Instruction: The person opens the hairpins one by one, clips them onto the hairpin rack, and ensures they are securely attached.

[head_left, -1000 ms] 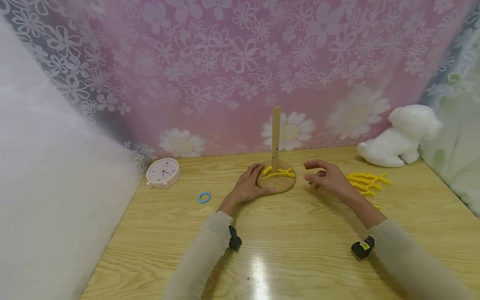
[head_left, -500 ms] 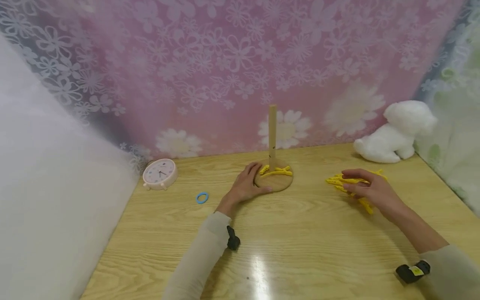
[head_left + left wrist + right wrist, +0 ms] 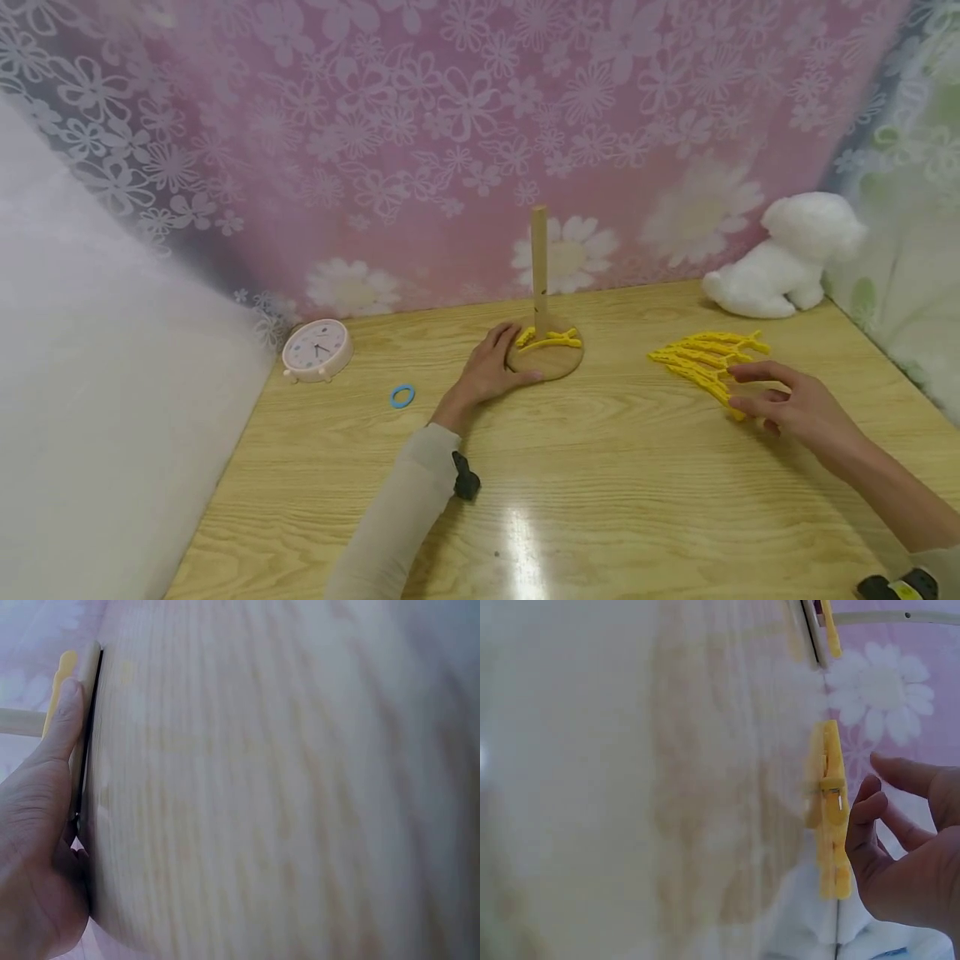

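Note:
A wooden stand, with a round base [image 3: 551, 363] and an upright post [image 3: 540, 267], is on the table in the head view. My left hand [image 3: 487, 371] grips the left rim of that base; its thumb [image 3: 66, 712] lies along the top in the left wrist view. A yellow branch-shaped piece [image 3: 551, 340] rests on the base at the foot of the post. To the right, several similar yellow branch-shaped pieces [image 3: 701, 358] lie fanned out on the table. My right hand [image 3: 802, 408], fingers bent and apart, hovers by their near right ends, holding nothing.
A blue ring [image 3: 402, 396] lies left of my left hand. Farther left sits a pale pink clock [image 3: 318, 348], and a white plush dog [image 3: 787, 258] sits at the back right. A flowered pink curtain [image 3: 420, 150] closes off the table's back edge.
My right hand has moved right, away from the stand, over the yellow pieces and then to their near right ends. My left hand has stayed on the base.

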Demonstrator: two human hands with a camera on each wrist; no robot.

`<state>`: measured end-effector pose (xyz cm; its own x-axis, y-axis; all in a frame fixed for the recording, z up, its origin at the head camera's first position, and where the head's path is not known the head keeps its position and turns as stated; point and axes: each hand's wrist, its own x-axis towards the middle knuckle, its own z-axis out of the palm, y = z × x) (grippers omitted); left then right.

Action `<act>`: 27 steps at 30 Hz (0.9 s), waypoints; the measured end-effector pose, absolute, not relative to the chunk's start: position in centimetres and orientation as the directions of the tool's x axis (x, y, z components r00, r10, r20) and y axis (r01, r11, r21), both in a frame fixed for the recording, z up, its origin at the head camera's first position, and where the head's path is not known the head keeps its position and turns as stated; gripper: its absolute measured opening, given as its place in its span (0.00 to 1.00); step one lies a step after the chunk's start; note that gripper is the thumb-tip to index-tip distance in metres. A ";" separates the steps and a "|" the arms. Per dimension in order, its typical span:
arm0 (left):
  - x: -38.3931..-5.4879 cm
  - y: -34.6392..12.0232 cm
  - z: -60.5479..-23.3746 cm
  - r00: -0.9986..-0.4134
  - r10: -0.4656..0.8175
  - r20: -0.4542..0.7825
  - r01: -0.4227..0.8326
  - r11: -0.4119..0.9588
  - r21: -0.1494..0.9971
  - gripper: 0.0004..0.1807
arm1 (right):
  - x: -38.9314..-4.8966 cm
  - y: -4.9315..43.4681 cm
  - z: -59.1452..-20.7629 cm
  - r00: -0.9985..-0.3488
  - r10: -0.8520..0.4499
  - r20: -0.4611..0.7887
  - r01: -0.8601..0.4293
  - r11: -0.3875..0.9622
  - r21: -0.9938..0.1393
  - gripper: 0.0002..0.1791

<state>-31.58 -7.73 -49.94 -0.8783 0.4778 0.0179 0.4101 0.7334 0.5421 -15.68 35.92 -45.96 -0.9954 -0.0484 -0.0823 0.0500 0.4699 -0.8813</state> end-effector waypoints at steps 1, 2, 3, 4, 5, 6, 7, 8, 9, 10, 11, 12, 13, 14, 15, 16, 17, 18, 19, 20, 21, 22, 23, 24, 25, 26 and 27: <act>-31.6 -7.7 -50.0 -0.879 0.476 0.015 0.407 0.735 0.542 0.56 | -15.5 36.1 -46.1 -0.994 -0.042 -0.097 0.065 0.476 -0.877 0.29; -31.6 -7.7 -50.0 -0.880 0.475 0.013 0.405 0.737 0.540 0.56 | -15.4 36.2 -46.3 -0.993 -0.034 -0.111 0.081 0.481 -0.873 0.30; -31.6 -7.7 -50.0 -0.881 0.473 0.010 0.402 0.739 0.541 0.56 | -15.3 36.3 -46.5 -0.993 -0.021 -0.120 0.094 0.493 -0.865 0.31; -31.6 -7.7 -50.0 -0.882 0.471 0.008 0.400 0.740 0.541 0.56 | -15.2 36.4 -46.7 -0.991 -0.017 -0.130 0.104 0.501 -0.859 0.33; -31.6 -7.7 -50.0 -0.883 0.469 0.006 0.397 0.741 0.541 0.56 | -15.1 36.4 -46.8 -0.991 -0.015 -0.135 0.108 0.514 -0.851 0.34; -31.5 -7.7 -49.9 -0.884 0.468 0.005 0.396 0.742 0.540 0.56 | -15.1 36.4 -46.9 -0.990 -0.008 -0.141 0.115 0.529 -0.841 0.35; -31.5 -7.7 -49.9 -0.884 0.467 0.004 0.395 0.743 0.540 0.56 | -15.0 36.4 -47.0 -0.990 -0.004 -0.143 0.117 0.548 -0.828 0.37; -31.5 -7.7 -50.0 -0.884 0.467 0.005 0.396 0.743 0.539 0.56 | -15.0 36.3 -47.1 -0.990 0.002 -0.142 0.117 0.572 -0.812 0.38; -31.5 -7.7 -49.9 -0.884 0.468 0.006 0.397 0.743 0.539 0.56 | -15.0 36.3 -47.1 -0.991 0.002 -0.135 0.110 0.596 -0.795 0.38; -31.5 -7.6 -49.9 -0.883 0.469 0.007 0.399 0.742 0.538 0.56 | -15.0 36.2 -47.2 -0.992 0.000 -0.127 0.099 0.621 -0.778 0.39; -31.5 -7.6 -49.9 -0.882 0.471 0.009 0.401 0.741 0.539 0.56 | -15.0 36.1 -47.2 -0.993 0.003 -0.118 0.092 0.648 -0.756 0.39; -31.5 -7.6 -49.8 -0.880 0.474 0.012 0.405 0.739 0.539 0.56 | -15.0 36.1 -47.3 -0.994 0.007 -0.112 0.088 0.668 -0.739 0.39; -31.5 -7.6 -49.8 -0.879 0.476 0.015 0.408 0.737 0.538 0.55 | -15.1 36.0 -47.3 -0.995 0.008 -0.099 0.077 0.691 -0.719 0.38; -31.5 -7.6 -49.8 -0.878 0.478 0.018 0.411 0.736 0.538 0.55 | -15.2 36.0 -47.3 -0.996 0.009 -0.089 0.070 0.709 -0.702 0.37; -31.4 -7.6 -49.8 -0.877 0.479 0.021 0.414 0.734 0.538 0.55 | -15.2 35.9 -47.4 -0.997 0.012 -0.080 0.064 0.723 -0.687 0.36; -31.4 -7.6 -49.8 -0.876 0.482 0.024 0.417 0.733 0.538 0.55 | -15.3 35.8 -47.4 -0.997 0.019 -0.074 0.064 0.736 -0.674 0.36; -31.4 -7.6 -49.8 -0.875 0.484 0.026 0.420 0.731 0.538 0.55 | -15.3 35.8 -47.4 -0.997 0.026 -0.072 0.067 0.740 -0.669 0.35; -31.4 -7.6 -49.8 -0.874 0.486 0.027 0.423 0.731 0.536 0.55 | -15.3 35.7 -47.4 -0.997 0.035 -0.070 0.073 0.739 -0.670 0.34; -31.4 -7.6 -49.8 -0.873 0.487 0.027 0.424 0.731 0.534 0.55 | -15.2 35.6 -47.4 -0.997 0.045 -0.065 0.077 0.735 -0.673 0.34; -31.4 -7.6 -49.8 -0.873 0.486 0.027 0.423 0.731 0.535 0.55 | -15.2 35.5 -47.4 -0.997 0.053 -0.064 0.082 0.728 -0.681 0.34; -31.5 -7.7 -49.9 -0.873 0.486 0.027 0.423 0.732 0.534 0.55 | -15.1 35.4 -47.3 -0.996 0.059 -0.062 0.086 0.716 -0.693 0.33; -31.5 -7.7 -49.9 -0.874 0.486 0.025 0.422 0.732 0.535 0.55 | -15.0 35.3 -47.3 -0.996 0.070 -0.060 0.092 0.700 -0.708 0.33; -31.5 -7.7 -49.9 -0.875 0.484 0.024 0.420 0.732 0.536 0.55 | -15.0 35.1 -47.2 -0.995 0.080 -0.059 0.098 0.680 -0.726 0.32; -31.5 -7.7 -49.9 -0.876 0.482 0.024 0.418 0.732 0.537 0.55 | -14.9 35.0 -47.1 -0.994 0.091 -0.059 0.104 0.660 -0.744 0.31; -31.5 -7.7 -49.9 -0.876 0.481 0.024 0.417 0.732 0.539 0.55 | -14.9 34.9 -47.0 -0.994 0.097 -0.058 0.107 0.637 -0.763 0.31; -31.5 -7.7 -49.9 -0.877 0.480 0.023 0.415 0.732 0.541 0.55 | -14.9 34.8 -46.8 -0.993 0.103 -0.058 0.109 0.612 -0.783 0.30; -31.6 -7.8 -49.9 -0.877 0.480 0.024 0.416 0.732 0.541 0.56 | -14.9 34.7 -46.7 -0.993 0.108 -0.055 0.109 0.592 -0.799 0.29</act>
